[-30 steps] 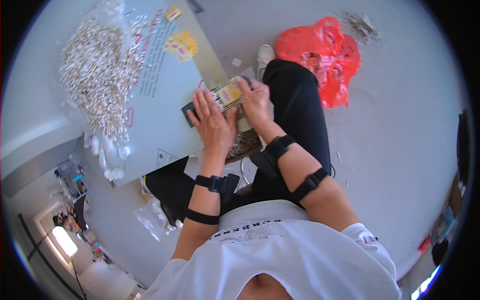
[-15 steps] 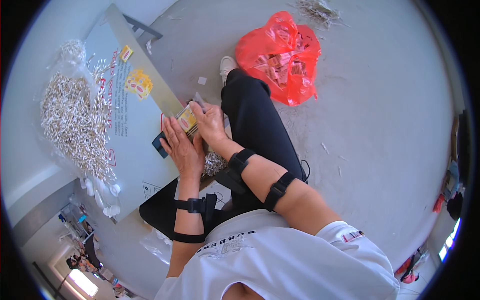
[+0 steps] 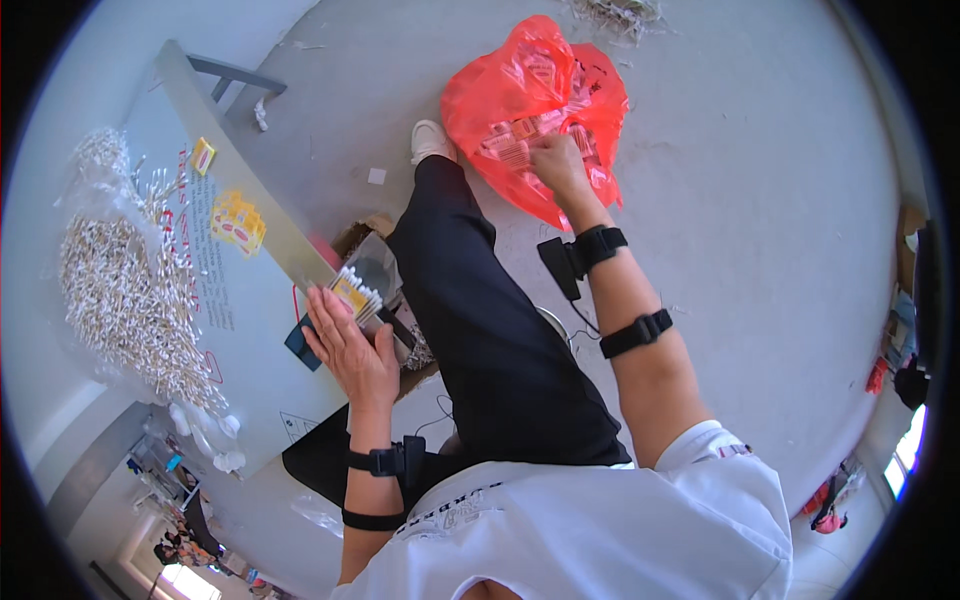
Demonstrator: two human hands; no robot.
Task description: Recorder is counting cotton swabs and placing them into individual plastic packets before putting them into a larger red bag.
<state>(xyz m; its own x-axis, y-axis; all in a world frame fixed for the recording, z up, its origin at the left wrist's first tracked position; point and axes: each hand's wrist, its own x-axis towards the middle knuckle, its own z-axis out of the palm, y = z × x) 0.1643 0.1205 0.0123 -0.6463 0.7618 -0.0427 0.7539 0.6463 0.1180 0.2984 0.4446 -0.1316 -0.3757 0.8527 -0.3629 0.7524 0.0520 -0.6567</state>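
Note:
My left hand (image 3: pixel 352 350) lies at the table's edge, fingers stretched flat and thumb apart. Against its fingers sits a bundle of white-tipped cotton swabs (image 3: pixel 371 299) with a yellow card (image 3: pixel 350 292) on it; its lower part is hidden. A dark flat piece (image 3: pixel 302 343) lies beside the fingertips. My right hand (image 3: pixel 562 167) is over the mouth of a red plastic bag (image 3: pixel 545 65) on the floor, with its fingers closed. An orange packet (image 3: pixel 524 128) shows by the fingertips among pink-looking packets; whether the hand grips one, I cannot tell.
A large heap of loose cotton swabs (image 3: pixel 125 280) in clear plastic covers the left of the table (image 3: pixel 265 370). Yellow cards (image 3: pixel 238 222) lie nearer its edge. Below the edge stands an open carton (image 3: pixel 420 374) with swabs. A cable (image 3: pixel 582 318) hangs from my right wrist strap.
My right hand has left the bundle at the table's edge and moved forward and right to the red bag. My left hand stays by the bundle, whose swab tips now show.

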